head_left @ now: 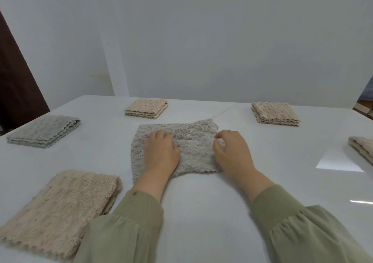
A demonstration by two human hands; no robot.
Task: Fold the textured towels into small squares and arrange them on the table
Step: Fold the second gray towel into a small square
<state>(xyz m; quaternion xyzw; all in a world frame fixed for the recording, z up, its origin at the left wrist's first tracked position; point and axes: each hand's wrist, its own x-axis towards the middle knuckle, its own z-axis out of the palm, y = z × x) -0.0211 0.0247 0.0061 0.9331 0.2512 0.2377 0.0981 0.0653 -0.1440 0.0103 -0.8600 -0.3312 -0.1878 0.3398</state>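
Note:
A grey textured towel (189, 141) lies partly folded in the middle of the white table (201, 212). My left hand (161, 153) presses flat on the towel's left half. My right hand (232, 151) sits at the towel's right edge with fingers curled, pinching the fabric there. Folded squares lie around: a beige one (146, 108) at the back centre, a beige one (274, 113) at the back right, a grey one (44, 131) at the left. A larger beige towel (58, 208), loosely folded, lies at the near left.
Another beige folded towel (362, 149) shows at the right edge, cut off by the frame. A plain white wall (201, 40) stands behind the table. A dark brown door or panel (14, 84) is at the far left.

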